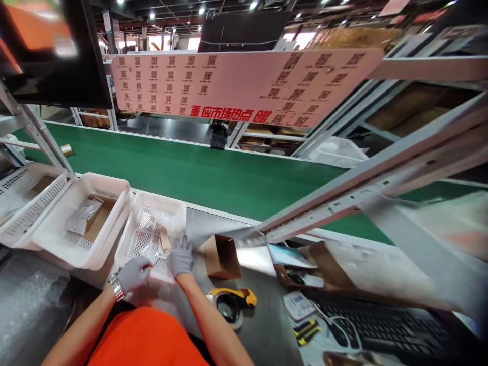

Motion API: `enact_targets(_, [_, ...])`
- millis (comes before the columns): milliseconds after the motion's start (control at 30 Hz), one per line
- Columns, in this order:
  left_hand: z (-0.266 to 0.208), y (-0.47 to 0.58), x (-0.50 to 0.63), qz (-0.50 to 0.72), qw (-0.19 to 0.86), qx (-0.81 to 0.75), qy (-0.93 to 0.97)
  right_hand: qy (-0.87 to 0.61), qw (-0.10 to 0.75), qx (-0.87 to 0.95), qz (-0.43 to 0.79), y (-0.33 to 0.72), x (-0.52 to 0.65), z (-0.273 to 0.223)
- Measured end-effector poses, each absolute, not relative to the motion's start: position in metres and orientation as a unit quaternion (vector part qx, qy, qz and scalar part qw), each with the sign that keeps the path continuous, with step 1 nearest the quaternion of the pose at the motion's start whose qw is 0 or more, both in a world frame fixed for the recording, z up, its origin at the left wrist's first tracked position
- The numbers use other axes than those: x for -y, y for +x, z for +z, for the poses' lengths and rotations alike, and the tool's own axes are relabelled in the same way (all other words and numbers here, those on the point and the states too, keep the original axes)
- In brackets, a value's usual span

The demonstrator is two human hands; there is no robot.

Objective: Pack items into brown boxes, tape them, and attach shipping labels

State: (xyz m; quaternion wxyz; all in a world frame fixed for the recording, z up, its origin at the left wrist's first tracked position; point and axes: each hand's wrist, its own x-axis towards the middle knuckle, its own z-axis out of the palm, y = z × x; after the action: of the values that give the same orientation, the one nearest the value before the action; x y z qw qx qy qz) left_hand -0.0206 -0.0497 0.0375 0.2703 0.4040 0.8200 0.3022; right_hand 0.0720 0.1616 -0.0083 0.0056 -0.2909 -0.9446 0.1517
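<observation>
A white perforated plastic basket (179,206) stands in front of me on the metal bench. It holds clear plastic bags (147,236) and a small tan piece (164,239), perhaps cardboard. My left hand (135,273), in a grey glove with a metal watch at the wrist, is at the basket's near left corner. Its fingers are curled together, and what they may hold is hidden. My right hand (180,258), also gloved in grey, lies over the basket's right side, fingers stretched out and apart. Just right of it is an open cardboard box (213,256).
A yellow-and-black tape dispenser (232,302) lies below the box. More white baskets (82,254) stand on the left, one with a bagged packet (84,216). Beyond runs a green conveyor belt (213,173). A slanted metal post (324,188) and a keyboard (389,325) are on the right.
</observation>
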Motion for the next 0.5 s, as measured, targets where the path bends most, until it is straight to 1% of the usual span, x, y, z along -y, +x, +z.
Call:
enact_targets(67, [0.036, -0.027, 0.056, 0.338, 0.268, -0.810, 0.398, -0.314, 0.041, 0.926, 0.205, 0.073, -0.173, -0.012])
enact_targets(167, [0.036, -0.035, 0.062, 0.399, 0.266, -0.793, 0.377, -0.357, 0.162, 0.838, 0.380, 0.092, -0.197, -0.011])
enact_targets(233, [0.039, -0.037, 0.061, 0.442, 0.271, -0.774, 0.363, -0.371, 0.209, 0.760, 0.491, 0.106, -0.206, -0.002])
enact_targets(333, [0.047, -0.036, 0.050, 0.510, 0.287, -0.733, 0.347, -0.389, 0.247, 0.627, 0.627, 0.116, -0.205, 0.016])
enact_targets(400, [0.055, -0.034, 0.037, 0.546, 0.286, -0.708, 0.345, -0.398, 0.261, 0.543, 0.692, 0.117, -0.194, 0.029])
enact_targets(500, [0.063, -0.030, 0.017, 0.558, 0.276, -0.702, 0.347, -0.379, 0.245, 0.546, 0.706, 0.113, -0.170, 0.042])
